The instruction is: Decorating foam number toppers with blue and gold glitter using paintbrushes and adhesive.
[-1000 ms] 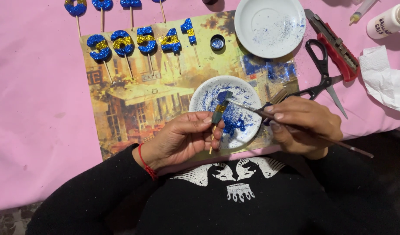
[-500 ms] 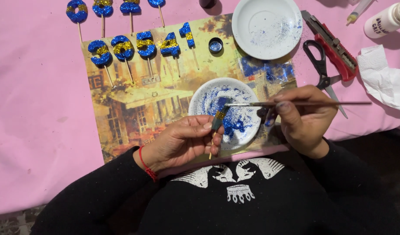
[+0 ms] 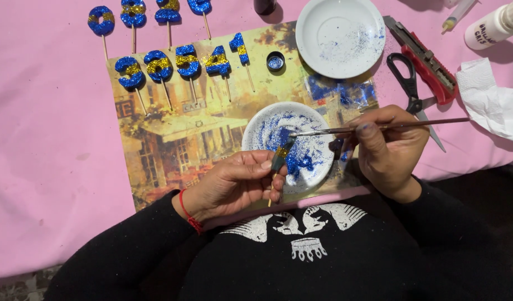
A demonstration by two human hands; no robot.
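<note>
— Start on the left: what's the left hand [image 3: 237, 181] doing?

— It's closed on a small glittered figure on a stick [image 3: 279, 159], pinched between thumb and fingertips, held over the near edge of the glitter plate [image 3: 318, 170]. The piece is blue with a gold patch near the top, and the stick pokes out below the fingers.

— Has it shifted?

— Barely. A second ago it sat in the same spot over the plate. What changed is on the other side.

— The right hand [image 3: 390, 147]?

— Yes. It grips a thin paintbrush [image 3: 379, 127] between thumb and fingers. A second ago the handle slanted down towards the person's body; now it lies nearly level, handle pointing away to the right, and the tip sits just above the figure, over the blue glitter.

— So the brush is back at the piece?

— That's my reading: the bristle end is right by the figure's top, though I can't tell whether it touches.

— And around them?

— Beyond the left hand, finished blue-and-gold number picks [image 3: 178, 64] lie in rows on a printed picture sheet [image 3: 173, 145]. Beyond the right hand there's an emptier white plate [image 3: 340, 36], then scissors [image 3: 410, 83] and a red utility knife [image 3: 429, 64]. All on the pink-covered worktop [image 3: 44, 139].
</note>
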